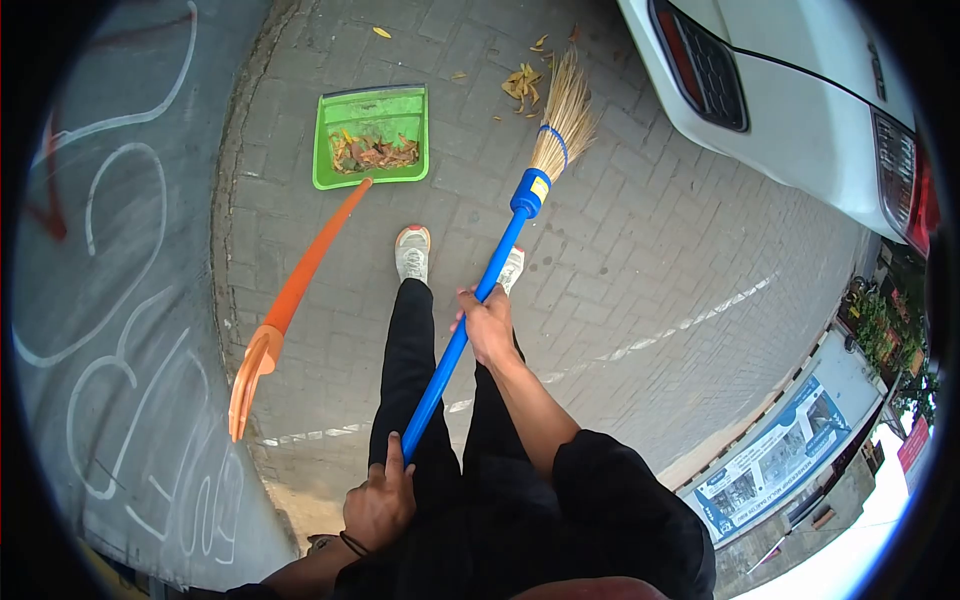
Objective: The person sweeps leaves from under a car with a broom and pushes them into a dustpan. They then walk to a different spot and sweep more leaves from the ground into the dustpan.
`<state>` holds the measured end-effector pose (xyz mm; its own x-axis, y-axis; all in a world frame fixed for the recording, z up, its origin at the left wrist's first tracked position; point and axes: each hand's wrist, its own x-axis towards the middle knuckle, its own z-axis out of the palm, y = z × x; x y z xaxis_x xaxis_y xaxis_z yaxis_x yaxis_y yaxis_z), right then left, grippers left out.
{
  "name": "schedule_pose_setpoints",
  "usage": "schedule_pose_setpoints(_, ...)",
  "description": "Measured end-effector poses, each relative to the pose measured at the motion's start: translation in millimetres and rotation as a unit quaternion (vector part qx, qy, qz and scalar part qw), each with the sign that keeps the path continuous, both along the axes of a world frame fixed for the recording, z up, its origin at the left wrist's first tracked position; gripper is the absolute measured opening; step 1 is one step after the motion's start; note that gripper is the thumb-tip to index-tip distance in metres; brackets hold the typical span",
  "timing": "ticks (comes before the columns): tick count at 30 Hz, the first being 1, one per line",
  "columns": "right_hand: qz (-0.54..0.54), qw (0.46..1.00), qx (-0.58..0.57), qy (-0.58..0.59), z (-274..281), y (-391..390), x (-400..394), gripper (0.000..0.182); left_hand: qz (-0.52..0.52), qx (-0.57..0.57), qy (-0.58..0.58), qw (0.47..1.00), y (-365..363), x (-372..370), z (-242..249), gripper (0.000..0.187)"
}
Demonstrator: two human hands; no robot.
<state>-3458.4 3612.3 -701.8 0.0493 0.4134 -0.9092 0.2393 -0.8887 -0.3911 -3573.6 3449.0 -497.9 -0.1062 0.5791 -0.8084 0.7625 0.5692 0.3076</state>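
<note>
A broom with a blue handle and straw bristles reaches from my body up toward the right. My right hand is closed round the middle of the handle. Near its lower end, my left hand grips it, index finger laid along the shaft. The bristles touch the pavement beside a small pile of yellow-brown leaves. Left of them a green dustpan holds dry leaves. Its orange handle extends down and left, with neither hand on it.
A white car stands at the upper right. Along the left runs a grey wall with painted scrawls. My shoes are on the paving. A blue-and-white banner and plants are at the lower right.
</note>
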Motion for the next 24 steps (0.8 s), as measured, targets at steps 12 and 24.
schedule_pose_setpoints(12,-0.002,0.999,0.004,-0.036,-91,91,50,0.013,-0.004,0.077,0.014,0.997,92,36,-75,0.048)
schedule_pose_setpoints(24,-0.002,0.994,0.073,-0.075,-18,23,-16,0.017,0.020,0.054,-0.028,0.998,1,-12,-37,0.055)
